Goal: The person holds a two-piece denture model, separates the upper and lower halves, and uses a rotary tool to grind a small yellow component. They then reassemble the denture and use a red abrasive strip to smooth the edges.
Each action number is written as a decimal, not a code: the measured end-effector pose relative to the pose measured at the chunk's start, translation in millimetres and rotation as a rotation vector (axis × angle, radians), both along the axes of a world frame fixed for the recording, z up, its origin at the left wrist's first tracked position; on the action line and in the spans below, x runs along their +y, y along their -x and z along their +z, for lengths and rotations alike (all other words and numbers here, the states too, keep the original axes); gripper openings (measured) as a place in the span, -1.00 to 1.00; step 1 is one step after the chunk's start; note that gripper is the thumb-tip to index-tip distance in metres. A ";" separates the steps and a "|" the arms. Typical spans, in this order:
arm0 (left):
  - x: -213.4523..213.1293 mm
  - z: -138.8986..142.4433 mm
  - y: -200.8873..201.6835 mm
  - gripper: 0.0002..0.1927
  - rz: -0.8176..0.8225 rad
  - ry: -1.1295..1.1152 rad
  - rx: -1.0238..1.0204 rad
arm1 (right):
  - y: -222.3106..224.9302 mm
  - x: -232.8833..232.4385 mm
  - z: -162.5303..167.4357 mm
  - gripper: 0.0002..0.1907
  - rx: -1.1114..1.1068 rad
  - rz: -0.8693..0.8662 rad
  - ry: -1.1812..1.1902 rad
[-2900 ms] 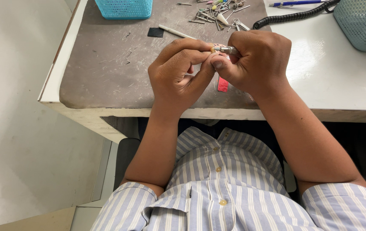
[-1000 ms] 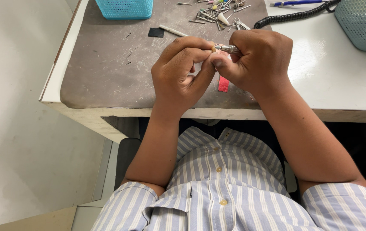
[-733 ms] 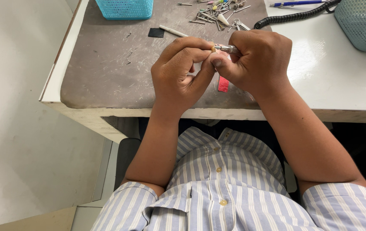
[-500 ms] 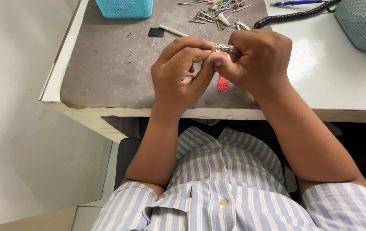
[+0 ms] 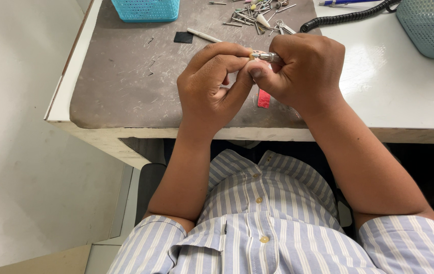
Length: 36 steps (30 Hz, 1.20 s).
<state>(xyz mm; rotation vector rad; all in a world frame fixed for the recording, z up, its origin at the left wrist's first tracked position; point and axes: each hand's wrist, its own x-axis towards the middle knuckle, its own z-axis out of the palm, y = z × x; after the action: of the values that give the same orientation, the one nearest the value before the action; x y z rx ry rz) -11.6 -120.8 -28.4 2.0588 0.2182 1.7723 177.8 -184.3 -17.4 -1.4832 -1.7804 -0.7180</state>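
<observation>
1. While your left hand (image 5: 212, 86) and right hand (image 5: 305, 71) meet above the counter (image 5: 404, 96), both close on one small job: a slim metal handpiece (image 5: 268, 57) with a tiny pale piece (image 5: 252, 55) at its tip.
2. Left hand: fingers (image 5: 222, 50) curled over and pressed together at the tips, pinching the pale piece; thumb laid against your right thumb.
3. Right hand: fingers wrapped shut round the handpiece, of which only the silvery front end shows, between the two hands; the rest is hidden in the fist.
4. Handpiece: held just above the grey mat (image 5: 125, 81), near the counter's front edge, pointing toward your left hand.
5. Red strip (image 5: 263, 99): flat on the mat, directly under your hands, partly covered by them.
6. Black square (image 5: 183, 37): on the mat, beyond your left hand, with a white stick (image 5: 204, 35) just beside it.
7. Burs (image 5: 255, 15): loose scatter of small metal bits at the mat's far edge, beyond your hands.
8. Coiled cord (image 5: 344, 18): black, on the white counter, running away to the right.
9. Blue basket (image 5: 146, 9): far left of the mat. Green basket (image 5: 430, 28): far right corner.
10. Pen (image 5: 346, 2): blue, at the far edge, beside the cord.
</observation>
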 end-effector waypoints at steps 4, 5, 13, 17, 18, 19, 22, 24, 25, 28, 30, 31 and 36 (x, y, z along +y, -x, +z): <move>0.3 -0.5 0.3 -0.88 0.004 -0.004 0.000 | -0.1 -0.5 0.0 -0.23 -0.005 -0.001 -0.002; 0.6 -0.7 -0.2 -0.88 0.003 -0.010 -0.002 | -0.1 -0.6 0.0 -0.23 -0.008 -0.003 -0.008; 1.0 -1.7 -0.1 -0.87 0.041 -0.055 0.015 | -0.3 -0.3 0.3 -0.22 -0.015 -0.013 -0.005; 1.3 -0.8 -0.2 -0.87 0.051 -0.057 0.020 | -0.9 -0.7 0.5 -0.17 -0.014 -0.015 -0.010; 1.1 -0.6 -0.1 -0.87 0.054 -0.061 0.021 | -1.0 -0.7 0.5 -0.19 -0.015 -0.013 -0.011; 1.1 -0.5 0.1 -0.86 0.058 -0.067 0.021 | -1.1 -0.7 0.4 -0.21 -0.017 -0.010 -0.013; 1.3 0.0 0.6 -0.86 0.058 -0.073 0.024 | -1.4 -0.3 0.0 -0.17 -0.023 -0.021 -0.012; 1.6 0.4 0.6 -0.86 0.060 -0.081 0.024 | -1.6 0.1 -0.3 -0.17 -0.027 -0.023 -0.011; 1.8 0.6 0.7 -0.86 0.065 -0.087 0.025 | -1.7 0.3 -0.5 -0.18 -0.028 -0.017 -0.011; 1.6 1.2 0.9 -0.86 0.067 -0.107 0.026 | -2.0 0.8 -0.8 -0.16 -0.041 -0.030 -0.011; 1.8 1.8 0.9 -0.86 0.072 -0.113 0.030 | -2.2 1.0 -0.8 -0.16 -0.051 -0.040 -0.014; 1.8 2.0 1.3 -0.86 0.078 -0.111 0.037 | -2.2 1.1 -0.7 -0.18 -0.052 -0.042 -0.016; 2.0 2.6 1.6 -0.85 0.087 -0.122 0.047 | -1.9 1.3 -0.8 -0.20 -0.058 -0.035 -0.023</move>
<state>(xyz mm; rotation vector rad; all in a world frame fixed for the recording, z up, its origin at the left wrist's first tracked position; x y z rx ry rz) -13.3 -118.8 -25.7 2.2098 0.2212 1.8307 179.8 -183.1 -18.2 -1.4954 -1.7875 -0.8033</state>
